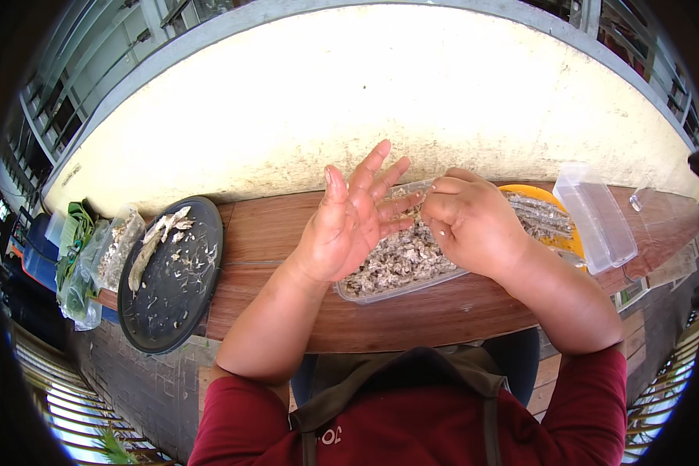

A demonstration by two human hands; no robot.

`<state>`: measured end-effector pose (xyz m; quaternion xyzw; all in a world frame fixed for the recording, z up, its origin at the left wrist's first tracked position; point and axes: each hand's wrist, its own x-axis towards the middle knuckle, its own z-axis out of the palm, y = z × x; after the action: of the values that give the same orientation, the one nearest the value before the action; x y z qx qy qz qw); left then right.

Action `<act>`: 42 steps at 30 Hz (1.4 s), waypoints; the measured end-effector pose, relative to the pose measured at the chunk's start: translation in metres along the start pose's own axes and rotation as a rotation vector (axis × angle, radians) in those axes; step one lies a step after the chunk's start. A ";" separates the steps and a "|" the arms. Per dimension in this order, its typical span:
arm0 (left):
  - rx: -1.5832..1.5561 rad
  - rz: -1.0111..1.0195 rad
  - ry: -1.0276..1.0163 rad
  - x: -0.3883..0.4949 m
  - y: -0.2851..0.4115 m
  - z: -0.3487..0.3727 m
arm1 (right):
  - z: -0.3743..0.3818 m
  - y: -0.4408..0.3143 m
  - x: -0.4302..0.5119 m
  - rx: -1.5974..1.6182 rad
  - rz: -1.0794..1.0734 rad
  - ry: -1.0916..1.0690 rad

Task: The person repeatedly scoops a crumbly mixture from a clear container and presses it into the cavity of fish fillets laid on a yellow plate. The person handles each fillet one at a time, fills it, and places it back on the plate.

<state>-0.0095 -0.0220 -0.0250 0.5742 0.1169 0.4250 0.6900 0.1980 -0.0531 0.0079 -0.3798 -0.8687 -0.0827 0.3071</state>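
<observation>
My left hand [355, 215] is raised palm up with its fingers spread and nothing in it; small bits cling to the skin. Beside it, my right hand [472, 221] is curled, with its fingertips at the ends of the left hand's outer fingers. A pale speck sits on the right hand's fingers, and its inner side is hidden. Below both hands lies a clear plastic container [378, 298] filled with shredded, greyish-brown flakes [402, 262], which look like fish meat. Partly behind my right forearm, a yellow-orange plate [578, 247] carries several bony, ribbed fish pieces [539, 215].
A round black tray [169, 317] at the left holds fish-like strips [154, 244] and scraps. Beyond it are a plastic bag of pale pieces [119, 247] and folded green leaves [73, 244]. An empty clear plastic box [597, 221] stands right, near the wall [355, 116] behind the wooden table [268, 303].
</observation>
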 end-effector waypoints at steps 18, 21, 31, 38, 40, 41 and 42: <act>-0.117 0.080 -0.024 -0.004 -0.004 0.005 | 0.028 0.000 0.005 -0.226 -0.092 0.193; -0.149 0.056 -0.063 -0.005 0.002 0.000 | 0.015 0.017 0.005 -0.242 0.099 0.052; 0.417 0.177 0.116 -0.003 0.001 -0.011 | 0.004 0.003 0.000 -0.239 0.191 -0.368; 0.913 0.366 0.197 0.000 -0.010 -0.016 | -0.005 0.007 -0.023 -0.165 0.131 -0.095; 1.088 0.361 0.236 -0.001 -0.012 -0.012 | -0.029 0.030 -0.034 -0.172 0.198 -0.142; 1.172 0.365 0.254 -0.001 -0.013 -0.009 | -0.044 0.043 -0.042 -0.163 0.198 -0.141; 1.182 0.354 0.238 0.000 -0.013 -0.008 | -0.058 0.056 -0.050 -0.195 0.337 -0.235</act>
<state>-0.0090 -0.0164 -0.0396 0.8182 0.3113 0.4572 0.1572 0.2906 -0.0663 0.0193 -0.5546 -0.8106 -0.0690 0.1753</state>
